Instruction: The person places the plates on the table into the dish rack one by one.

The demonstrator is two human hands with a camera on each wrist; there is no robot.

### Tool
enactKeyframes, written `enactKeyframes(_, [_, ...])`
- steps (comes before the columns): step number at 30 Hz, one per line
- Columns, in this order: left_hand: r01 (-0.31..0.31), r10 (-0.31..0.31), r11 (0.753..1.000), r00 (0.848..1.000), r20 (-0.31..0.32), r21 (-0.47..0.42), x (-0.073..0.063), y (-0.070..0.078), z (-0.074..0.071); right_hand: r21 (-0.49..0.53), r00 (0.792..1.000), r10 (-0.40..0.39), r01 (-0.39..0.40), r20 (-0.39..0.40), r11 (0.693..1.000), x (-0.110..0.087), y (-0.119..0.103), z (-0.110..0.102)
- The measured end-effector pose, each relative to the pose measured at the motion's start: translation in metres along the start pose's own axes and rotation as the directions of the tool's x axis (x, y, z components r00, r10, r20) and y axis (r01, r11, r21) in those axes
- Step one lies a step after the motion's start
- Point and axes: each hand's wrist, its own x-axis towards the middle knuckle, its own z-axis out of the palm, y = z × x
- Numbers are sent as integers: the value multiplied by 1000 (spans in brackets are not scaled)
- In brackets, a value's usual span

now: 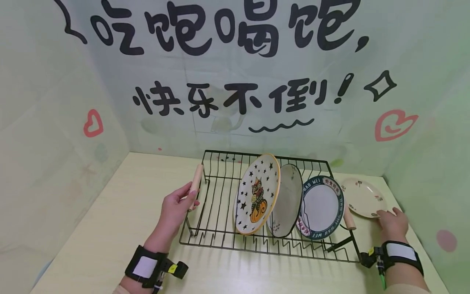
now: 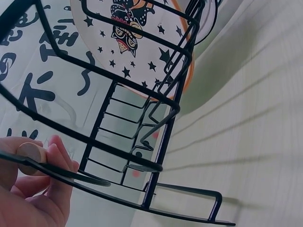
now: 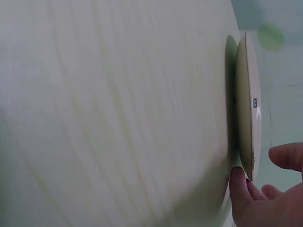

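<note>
My left hand (image 1: 176, 206) grips the wooden handle (image 1: 197, 175) at the left end of a black wire dish rack (image 1: 216, 241). At far right, my right hand (image 1: 395, 223) is at the near right edge of a cream plate (image 1: 363, 198) on the table. In the right wrist view, the fingers (image 3: 240, 189) reach beneath that plate's rim, and the thumb stands apart above it. Three dishes stand in the rack: a star-and-cat plate (image 1: 257, 192), a pale dark-rimmed dish (image 1: 288, 200) and a blue-rimmed plate (image 1: 319, 208).
A second wooden handle (image 1: 349, 218) is at the rack's right end, beside the cream plate. The light wooden table (image 1: 121, 204) ends at printed cloth walls (image 1: 227, 139) at the back and sides.
</note>
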Motion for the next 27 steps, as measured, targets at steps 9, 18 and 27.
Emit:
enactKeyframes(9, [-1,1,1000,1000,-17,6,-2,0,-2,42,994,42,-38,-97,998,-7,-1,9])
enactKeyframes(18, [-2,2,1000,1000,-14,-5,-1,-1,-2,56,988,73,-66,-133,996,-14,-3,12])
enactKeyframes(27, [-1,1,1000,1000,-24,1,-1,-2,-1,102,983,104,-89,-151,991,-15,-4,12])
